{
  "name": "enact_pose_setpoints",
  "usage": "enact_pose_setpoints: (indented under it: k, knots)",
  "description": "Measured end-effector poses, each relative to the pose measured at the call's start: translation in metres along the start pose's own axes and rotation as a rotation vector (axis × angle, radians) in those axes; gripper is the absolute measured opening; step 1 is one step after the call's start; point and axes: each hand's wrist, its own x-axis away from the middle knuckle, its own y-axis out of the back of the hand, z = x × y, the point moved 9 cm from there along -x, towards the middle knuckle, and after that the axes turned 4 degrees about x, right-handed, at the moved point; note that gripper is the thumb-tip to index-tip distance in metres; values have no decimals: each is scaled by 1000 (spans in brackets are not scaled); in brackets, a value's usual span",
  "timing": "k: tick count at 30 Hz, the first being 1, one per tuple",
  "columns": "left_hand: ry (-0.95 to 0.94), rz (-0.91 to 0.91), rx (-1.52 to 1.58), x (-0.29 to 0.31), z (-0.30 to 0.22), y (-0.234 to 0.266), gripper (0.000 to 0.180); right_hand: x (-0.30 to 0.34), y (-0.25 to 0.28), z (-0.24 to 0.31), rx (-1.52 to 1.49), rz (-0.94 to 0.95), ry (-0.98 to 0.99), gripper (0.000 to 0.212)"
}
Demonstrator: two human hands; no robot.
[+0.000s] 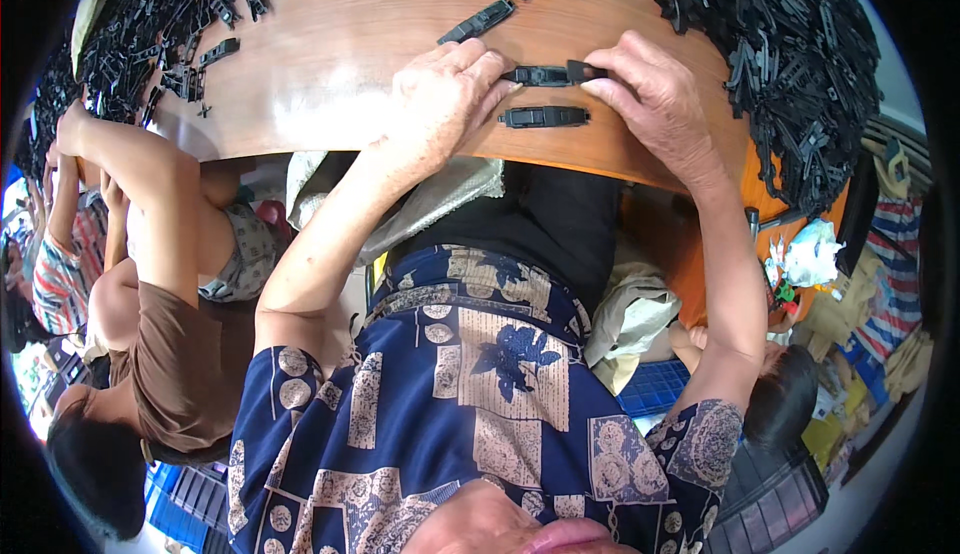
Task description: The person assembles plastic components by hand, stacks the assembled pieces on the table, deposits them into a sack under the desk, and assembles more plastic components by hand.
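Over the wooden table point(330, 94), my left hand point(450, 89) pinches one end of a long black plastic part point(543, 75) between thumb and fingers. At its other end my right hand point(648, 89) is closed on a small dark piece point(580, 72), which meets the long part; whether the two are joined I cannot tell. Just below, nearer me, a similar black plastic part point(545, 116) lies on the tabletop, touched by neither hand. Another black part point(476, 21) rests at a slant beyond my left hand.
A large heap of black plastic parts point(800, 64) covers the table's right side, and another pile point(150, 34) the far left. Several loose parts lie along the far edge. A co-worker in a brown shirt point(190, 374) sits at my left; another person's head point(785, 394) shows at right.
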Motion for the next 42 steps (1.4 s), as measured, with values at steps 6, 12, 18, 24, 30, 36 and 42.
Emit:
enact_pose_setpoints:
  k: [6, 12, 18, 24, 30, 36, 42]
  knots:
    - [12, 33, 52, -3, -3, 2, 18, -8, -13, 11, 80, 115, 145, 15]
    - [7, 43, 59, -4, -6, 3, 18, -8, -29, 13, 94, 253, 139, 15]
    - [17, 38, 61, -2, -4, 0, 22, -13, -31, 16, 45, 122, 125, 17]
    - [157, -170, 121, 8, 17, 31, 24, -35, 36, -44, 554, -96, 48, 19]
    - [229, -108, -37, -5, 44, 30, 24, -41, 28, -80, 835, 110, 110, 23]
    - [116, -131, -41, -22, 40, 6, 20, -39, 26, -75, 745, 144, 38, 16]
    - [-22, -143, 12, -35, 25, -4, 16, -12, -17, -30, 477, 336, 140, 14]
